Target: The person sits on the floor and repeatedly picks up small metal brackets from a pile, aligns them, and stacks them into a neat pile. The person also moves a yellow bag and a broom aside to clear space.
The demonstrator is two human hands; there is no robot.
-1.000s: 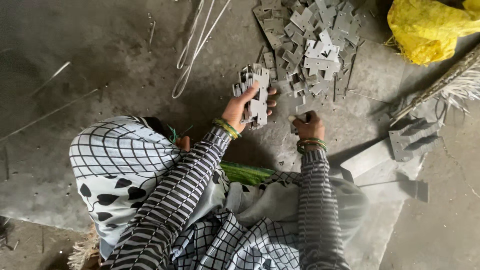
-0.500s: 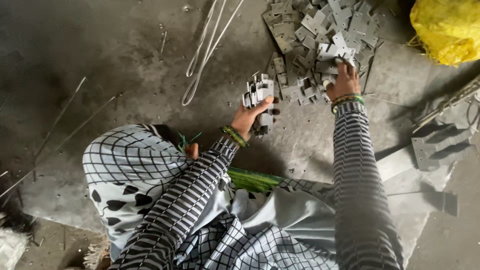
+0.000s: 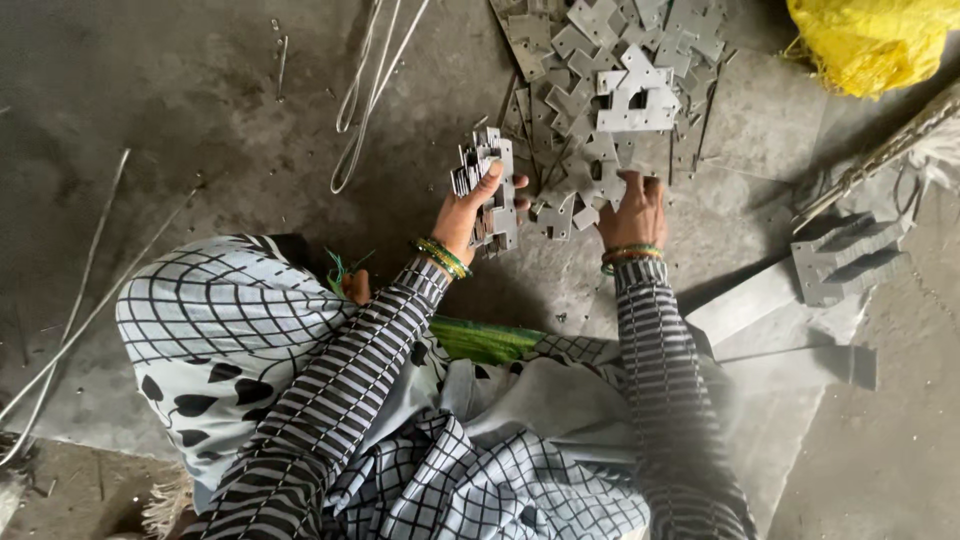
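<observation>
Left hand (image 3: 470,215) clenches a plate stack (image 3: 487,190); right hand (image 3: 630,210) grasps a plate from the floor pile (image 3: 610,90), likely adding it next, edges aligned.

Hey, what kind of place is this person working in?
Probably a small metal workshop floor: a pile of stamped metal plates on bare concrete floor, loose wire, and a stack of plates in the left hand.

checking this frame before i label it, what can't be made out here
- Head view: the right hand lies over the pile of flat metal pieces; whether it grips one is hidden beneath it.
- The stack of metal pieces in the left hand: its count is too small to tell.
- The yellow sack and the pile are cut off by the top edge.
</observation>
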